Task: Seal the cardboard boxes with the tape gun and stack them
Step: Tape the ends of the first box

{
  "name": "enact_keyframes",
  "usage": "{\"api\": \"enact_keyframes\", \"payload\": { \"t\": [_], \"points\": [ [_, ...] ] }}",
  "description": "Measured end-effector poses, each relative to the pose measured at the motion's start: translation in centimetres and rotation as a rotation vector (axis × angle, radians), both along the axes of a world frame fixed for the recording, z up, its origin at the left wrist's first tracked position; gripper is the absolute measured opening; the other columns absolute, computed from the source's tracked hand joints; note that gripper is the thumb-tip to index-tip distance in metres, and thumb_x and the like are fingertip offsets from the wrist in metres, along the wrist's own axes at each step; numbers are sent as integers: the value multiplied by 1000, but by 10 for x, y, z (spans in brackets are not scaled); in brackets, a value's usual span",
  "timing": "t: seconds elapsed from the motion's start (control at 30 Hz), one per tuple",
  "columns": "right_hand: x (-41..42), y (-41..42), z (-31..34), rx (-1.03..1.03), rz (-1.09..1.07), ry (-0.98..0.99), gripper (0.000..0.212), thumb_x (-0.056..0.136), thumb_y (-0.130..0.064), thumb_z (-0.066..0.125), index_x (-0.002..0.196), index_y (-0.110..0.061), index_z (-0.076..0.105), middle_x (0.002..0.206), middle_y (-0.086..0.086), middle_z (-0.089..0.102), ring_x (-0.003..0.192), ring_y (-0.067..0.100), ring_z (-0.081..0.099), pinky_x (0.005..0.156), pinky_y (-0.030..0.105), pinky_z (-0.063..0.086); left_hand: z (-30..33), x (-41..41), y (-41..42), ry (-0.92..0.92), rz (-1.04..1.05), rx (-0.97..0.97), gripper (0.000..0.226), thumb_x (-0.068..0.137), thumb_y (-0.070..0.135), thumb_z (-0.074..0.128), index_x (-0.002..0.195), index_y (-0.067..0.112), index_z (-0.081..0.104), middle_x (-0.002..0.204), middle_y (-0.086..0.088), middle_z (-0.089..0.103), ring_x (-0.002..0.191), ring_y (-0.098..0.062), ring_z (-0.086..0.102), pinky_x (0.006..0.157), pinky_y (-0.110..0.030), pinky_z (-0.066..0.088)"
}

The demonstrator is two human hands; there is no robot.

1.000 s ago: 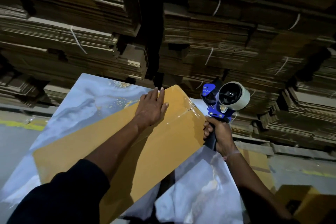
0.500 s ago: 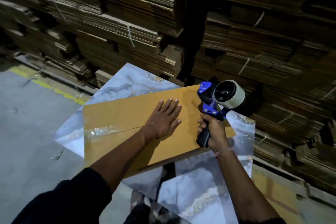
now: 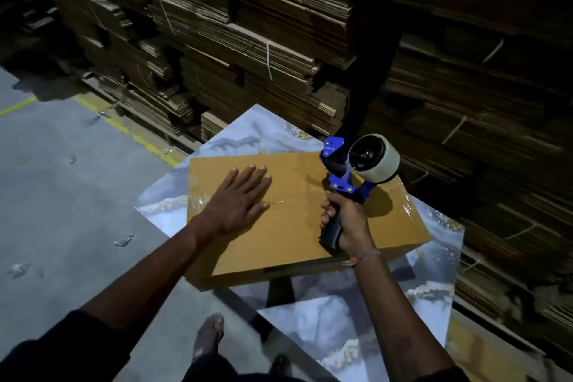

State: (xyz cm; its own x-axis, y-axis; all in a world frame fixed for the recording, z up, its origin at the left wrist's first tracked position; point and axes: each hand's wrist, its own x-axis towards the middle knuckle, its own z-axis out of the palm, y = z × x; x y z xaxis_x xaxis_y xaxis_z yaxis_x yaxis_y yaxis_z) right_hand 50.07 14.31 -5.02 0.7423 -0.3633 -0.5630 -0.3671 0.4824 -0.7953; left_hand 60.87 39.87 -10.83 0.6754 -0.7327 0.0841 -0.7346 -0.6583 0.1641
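A closed tan cardboard box (image 3: 288, 236) lies flat on a marble-patterned table (image 3: 434, 285). Clear tape runs along its centre seam and shines at the left end. My left hand (image 3: 238, 200) rests flat on the box top, fingers straight and spread, just left of the seam's middle. My right hand (image 3: 344, 220) grips the dark handle of a blue tape gun (image 3: 353, 170) with a roll of pale tape. The gun's head is raised above the right half of the box; whether its front edge touches the cardboard is unclear.
Tall stacks of flattened, strapped cardboard (image 3: 254, 49) fill the background close behind the table. Grey concrete floor (image 3: 68, 201) with a yellow line lies to the left. My sandalled foot (image 3: 209, 335) is below the table's near edge. Another tan box (image 3: 483, 350) sits low right.
The box has swung round on the table and now lies flat and square to me. My left hand stays flat on top. The tape gun remains raised in my right hand.
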Motion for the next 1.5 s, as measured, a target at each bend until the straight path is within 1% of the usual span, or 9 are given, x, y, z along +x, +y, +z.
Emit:
{"api": "enact_keyframes", "payload": {
  "t": [0.27, 0.43, 0.63, 0.87, 1.03, 1.13, 1.23, 1.33, 1.5],
  "points": [
    [11, 24, -2, -52, -81, 34, 34, 99, -16, 63, 66, -7, 58, 50, 1, 38, 43, 20, 44, 45, 30, 37, -8, 43, 79, -27, 45, -256, 66, 106, 54, 30, 159, 16, 38, 169, -5, 27, 159, -24, 18, 128, -51, 11],
    [17, 21, -8, -73, -112, 41, 29, 99, -16, 63, 71, -8, 59, 52, 1, 40, 45, 20, 43, 46, 31, 36, -14, 36, 68, 10, 130, -515, 60, 99, 43, 48, 149, 10, 54, 162, -5, 43, 153, -25, 33, 125, -56, 16],
    [22, -14, -1, -98, -107, 99, 32, 98, -19, 63, 66, -12, 58, 53, -1, 36, 45, 17, 41, 46, 30, 34, -19, 39, 27, 12, 131, -603, 56, 97, 36, 50, 142, 5, 60, 155, -9, 52, 148, -29, 40, 126, -54, 15],
    [33, -22, 17, -42, -59, 103, 33, 99, -19, 58, 68, -11, 53, 54, -1, 35, 45, 17, 38, 46, 32, 35, -15, 27, -58, 136, 112, -636, 58, 102, 39, 44, 143, 2, 58, 154, -12, 52, 147, -29, 42, 126, -55, 17],
    [52, 1, 35, -27, -15, 98, 33, 99, -17, 54, 67, -12, 53, 57, 0, 35, 46, 18, 32, 50, 33, 28, -10, 28, -63, 380, 82, -860, 61, 107, 44, 40, 158, 13, 38, 169, 1, 28, 159, -13, 16, 130, -45, 5],
    [67, 17, 43, -44, 37, 115, 29, 97, -17, 53, 69, -10, 55, 58, 1, 35, 44, 18, 33, 46, 32, 33, -9, 35, -48, 549, 72, -987, 65, 107, 36, 49, 164, 21, 22, 173, 8, 14, 159, -6, 5, 127, -40, 16],
    [83, 37, 52, -67, 105, 152, 31, 97, -18, 51, 67, -10, 56, 59, 1, 34, 43, 18, 34, 44, 31, 33, -10, 49, -35, 680, 152, -1057, 69, 106, 27, 58, 164, 26, 21, 171, 10, 18, 151, 10, 16, 118, -24, 29],
    [98, 58, 61, -110, 175, 191, 30, 95, -18, 50, 67, -10, 56, 54, -1, 35, 43, 18, 34, 44, 29, 32, -10, 69, -26, 772, 215, -1142, 75, 100, 18, 67, 162, 22, 24, 165, 5, 30, 148, 2, 32, 114, -14, 34],
    [117, 81, 63, -200, 232, 216, 24, 91, -16, 52, 68, -10, 55, 55, 1, 36, 45, 20, 34, 46, 30, 32, -5, 99, -14, 825, 151, -1139, 70, 96, 11, 72, 155, 23, 37, 158, 7, 42, 144, -7, 43, 116, -25, 40]
  ]
}}
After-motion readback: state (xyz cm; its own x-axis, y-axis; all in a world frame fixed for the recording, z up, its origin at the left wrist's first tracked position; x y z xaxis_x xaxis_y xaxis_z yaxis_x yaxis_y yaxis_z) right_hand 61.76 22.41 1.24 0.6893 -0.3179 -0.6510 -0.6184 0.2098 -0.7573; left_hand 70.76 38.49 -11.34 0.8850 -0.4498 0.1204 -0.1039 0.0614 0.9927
